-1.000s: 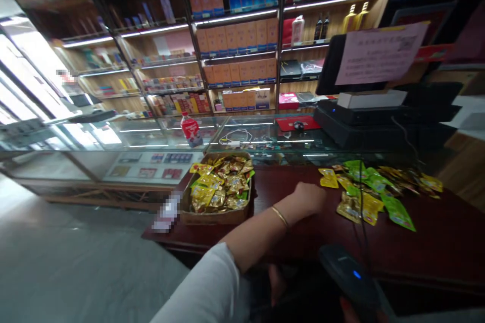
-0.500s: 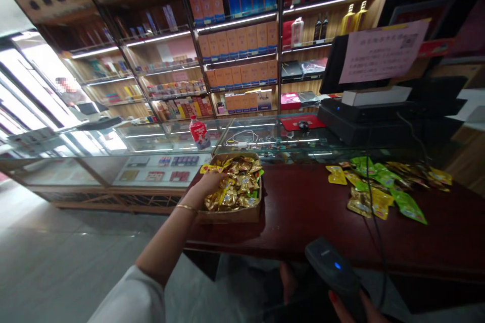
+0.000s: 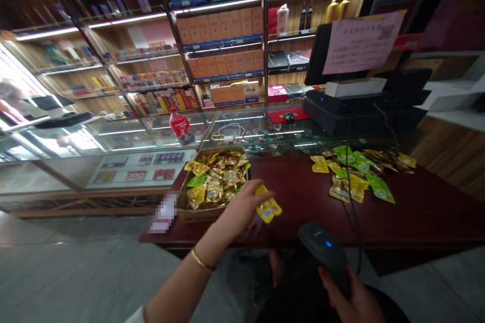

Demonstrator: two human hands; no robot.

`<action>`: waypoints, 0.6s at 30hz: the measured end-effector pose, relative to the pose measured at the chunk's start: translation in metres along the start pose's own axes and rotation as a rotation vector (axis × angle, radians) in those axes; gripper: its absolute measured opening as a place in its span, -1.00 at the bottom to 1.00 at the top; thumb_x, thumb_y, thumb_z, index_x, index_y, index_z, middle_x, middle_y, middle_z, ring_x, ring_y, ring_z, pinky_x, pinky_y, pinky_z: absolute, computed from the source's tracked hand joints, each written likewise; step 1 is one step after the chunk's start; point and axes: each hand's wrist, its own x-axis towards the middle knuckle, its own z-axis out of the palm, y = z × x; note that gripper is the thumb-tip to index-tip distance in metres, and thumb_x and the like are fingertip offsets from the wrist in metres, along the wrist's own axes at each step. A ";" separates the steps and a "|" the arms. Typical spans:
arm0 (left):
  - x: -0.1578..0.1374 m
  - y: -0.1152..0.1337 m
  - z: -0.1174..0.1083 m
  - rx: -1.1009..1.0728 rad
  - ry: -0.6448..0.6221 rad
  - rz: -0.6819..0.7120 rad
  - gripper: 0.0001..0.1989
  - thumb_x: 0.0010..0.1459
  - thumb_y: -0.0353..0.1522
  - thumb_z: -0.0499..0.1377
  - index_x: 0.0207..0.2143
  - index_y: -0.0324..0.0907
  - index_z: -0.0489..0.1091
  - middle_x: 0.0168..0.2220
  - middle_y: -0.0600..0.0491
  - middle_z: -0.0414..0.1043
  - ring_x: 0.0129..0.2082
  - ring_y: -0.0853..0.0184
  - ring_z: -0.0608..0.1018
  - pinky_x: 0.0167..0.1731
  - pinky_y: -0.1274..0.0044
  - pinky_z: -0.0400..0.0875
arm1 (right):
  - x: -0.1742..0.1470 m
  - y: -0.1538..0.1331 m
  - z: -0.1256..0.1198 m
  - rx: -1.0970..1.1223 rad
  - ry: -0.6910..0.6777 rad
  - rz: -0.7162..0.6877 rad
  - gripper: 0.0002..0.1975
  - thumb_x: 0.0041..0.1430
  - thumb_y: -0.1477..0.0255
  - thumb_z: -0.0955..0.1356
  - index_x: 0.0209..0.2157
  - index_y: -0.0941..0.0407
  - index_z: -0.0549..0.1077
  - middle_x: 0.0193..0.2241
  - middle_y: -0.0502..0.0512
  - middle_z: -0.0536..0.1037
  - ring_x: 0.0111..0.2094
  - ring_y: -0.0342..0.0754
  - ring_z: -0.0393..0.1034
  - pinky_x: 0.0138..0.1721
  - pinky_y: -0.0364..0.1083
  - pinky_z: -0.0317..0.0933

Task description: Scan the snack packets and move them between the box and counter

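My left hand [image 3: 246,207] is closed on a yellow snack packet [image 3: 269,206], held over the dark red table just right of a cardboard box [image 3: 212,216]. Gold, yellow and green packets [image 3: 217,181] fill that box. In my right hand [image 3: 350,292], low in the view, is a dark barcode scanner [image 3: 324,247] with a blue light glowing on top. Its head tilts up and left toward the yellow packet, with a gap between them. Farther right, more yellow, gold and green packets [image 3: 356,174] lie in a loose pile on the table.
Behind the table runs a glass display counter [image 3: 129,133] with a red bottle [image 3: 181,127] on it. A monitor [image 3: 320,55] with a pink paper sign stands at the back right. The scanner's cable [image 3: 350,186] crosses the table. Shelves of boxes [image 3: 220,30] line the wall.
My left hand has come out of the box and moved right, now with a yellow packet in it. The scanner stays in my right hand. The view has shifted slightly.
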 end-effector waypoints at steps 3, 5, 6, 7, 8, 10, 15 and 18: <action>0.009 0.028 0.065 -0.152 -0.057 0.033 -0.48 0.20 -0.56 0.11 0.18 -0.03 0.39 0.14 -0.09 0.33 0.20 0.15 0.33 0.18 0.28 0.35 | -0.001 -0.008 -0.002 -0.029 0.018 -0.017 -0.41 0.13 -0.09 0.29 -0.04 0.08 0.49 -0.64 0.00 0.58 -0.55 0.07 0.55 -0.50 -0.11 0.37; 0.013 0.028 0.097 -0.211 -0.058 -0.004 -0.45 0.14 -0.63 0.08 0.15 -0.09 0.41 0.16 -0.11 0.35 0.27 0.13 0.26 0.21 0.22 0.32 | -0.003 -0.009 -0.003 -0.046 0.014 -0.026 -0.44 0.14 -0.08 0.29 -0.08 0.07 0.52 -0.67 -0.02 0.55 -0.57 0.06 0.53 -0.52 -0.12 0.35; 0.014 0.026 0.107 -0.235 -0.050 -0.025 -0.41 0.10 -0.67 0.06 0.15 -0.11 0.40 0.20 -0.12 0.32 0.32 0.11 0.20 0.24 0.18 0.28 | -0.004 -0.008 -0.003 -0.050 0.006 -0.031 -0.46 0.15 -0.07 0.29 -0.09 0.07 0.53 -0.68 -0.03 0.54 -0.57 0.06 0.53 -0.53 -0.12 0.34; 0.014 0.023 0.115 -0.259 -0.034 -0.052 -0.38 0.07 -0.69 0.04 0.15 -0.14 0.39 0.24 -0.12 0.29 0.36 0.11 0.14 0.26 0.15 0.24 | -0.004 -0.007 -0.003 -0.051 -0.006 -0.033 -0.47 0.16 -0.06 0.29 -0.10 0.07 0.54 -0.67 -0.02 0.55 -0.58 0.05 0.53 -0.53 -0.13 0.34; 0.013 0.022 0.119 -0.280 -0.008 -0.089 -0.37 0.05 -0.70 0.04 0.15 -0.16 0.38 0.27 -0.12 0.27 0.38 0.11 0.11 0.28 0.14 0.21 | -0.005 -0.006 -0.003 -0.047 -0.018 -0.032 -0.47 0.17 -0.05 0.29 -0.09 0.07 0.54 -0.65 -0.01 0.57 -0.58 0.05 0.53 -0.53 -0.13 0.34; 0.009 0.023 0.121 -0.292 0.087 -0.225 -0.43 0.08 -0.66 0.04 0.14 -0.19 0.37 0.27 -0.13 0.27 0.35 0.11 0.17 0.30 0.14 0.17 | -0.006 -0.003 -0.003 -0.039 -0.032 -0.020 -0.46 0.17 -0.05 0.29 -0.07 0.08 0.54 -0.63 0.00 0.58 -0.58 0.05 0.53 -0.52 -0.13 0.36; 0.001 0.041 0.115 -0.164 0.241 -0.591 -0.53 0.22 -0.23 0.20 0.13 -0.27 0.36 0.25 -0.29 0.27 0.25 -0.08 0.28 0.25 0.06 0.14 | -0.007 -0.004 0.000 -0.031 -0.031 -0.019 -0.48 0.19 -0.03 0.30 -0.07 0.08 0.55 -0.64 0.01 0.59 -0.54 0.07 0.57 -0.51 -0.12 0.38; 0.003 0.044 0.116 -0.203 0.185 -0.583 -0.42 0.04 -0.10 0.35 0.04 -0.23 0.39 0.22 -0.27 0.30 0.24 -0.15 0.28 0.21 0.05 0.12 | -0.009 -0.010 0.006 0.013 -0.010 -0.040 -0.50 0.18 -0.01 0.33 -0.07 0.07 0.55 -0.52 0.06 0.66 -0.36 0.11 0.63 -0.36 -0.11 0.45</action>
